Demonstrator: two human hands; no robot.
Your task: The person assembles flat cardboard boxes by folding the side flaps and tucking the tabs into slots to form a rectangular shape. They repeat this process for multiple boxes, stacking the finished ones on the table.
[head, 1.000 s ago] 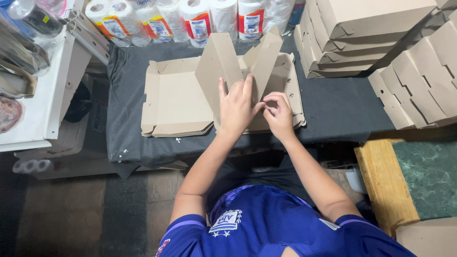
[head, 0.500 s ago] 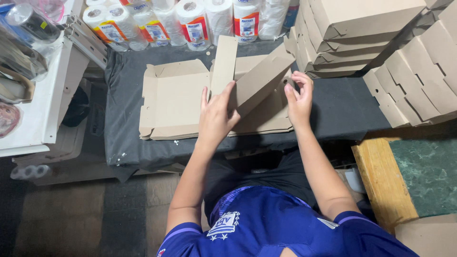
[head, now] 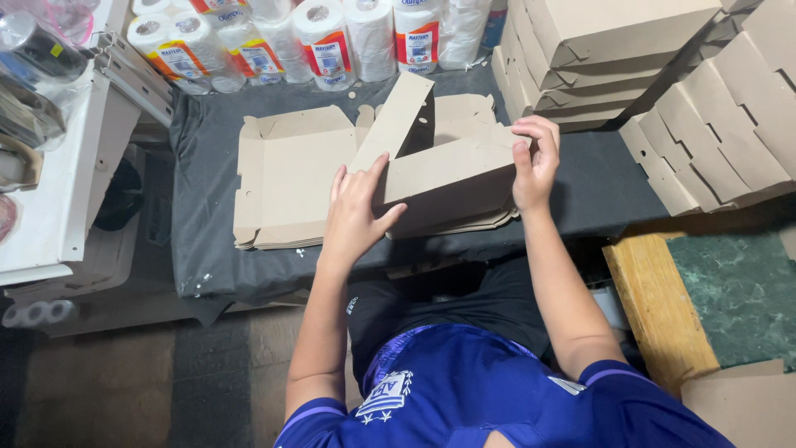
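Box blank [head: 439,178] being folded up over the flat stack [head: 290,178] on the black-covered table [head: 207,249].

The left hand [head: 355,211] is laid open against the near wall at its left corner; the right hand [head: 535,162] is clamped on the right end. For a square fold, the corner should be kept pinned while the right end is turned in along its crease. Against half a second ago, the near wall is lowered, and the back flap is raised.
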